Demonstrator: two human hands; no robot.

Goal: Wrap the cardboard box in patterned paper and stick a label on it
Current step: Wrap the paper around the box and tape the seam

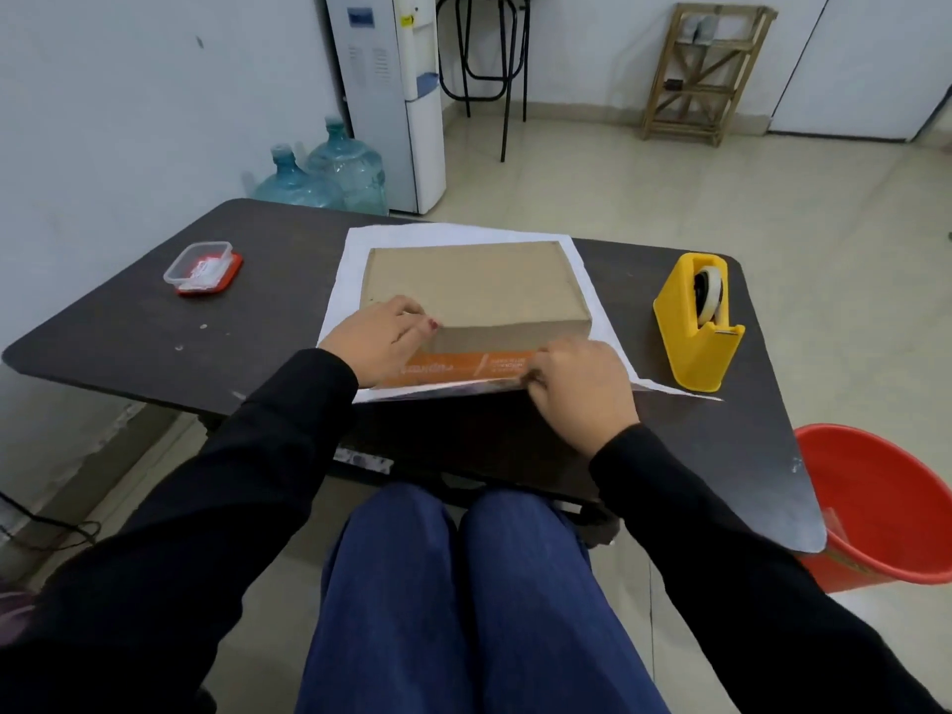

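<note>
A brown cardboard box (474, 286) with an orange printed strip low on its near side lies on a sheet of paper (355, 249), white side up, in the middle of the dark table (129, 332). My left hand (378, 340) rests on the box's near left corner, fingers over its top edge. At the near edge of the sheet, in front of the box, my right hand (579, 383) pinches the paper, which lifts slightly off the table. The paper's patterned side is hidden.
A yellow tape dispenser (698, 322) stands to the right of the box. A small clear container on a red lid (203, 268) sits at the table's left. An orange bucket (886, 507) stands on the floor at the right. Water jugs (329, 177) and a dispenser stand beyond the table.
</note>
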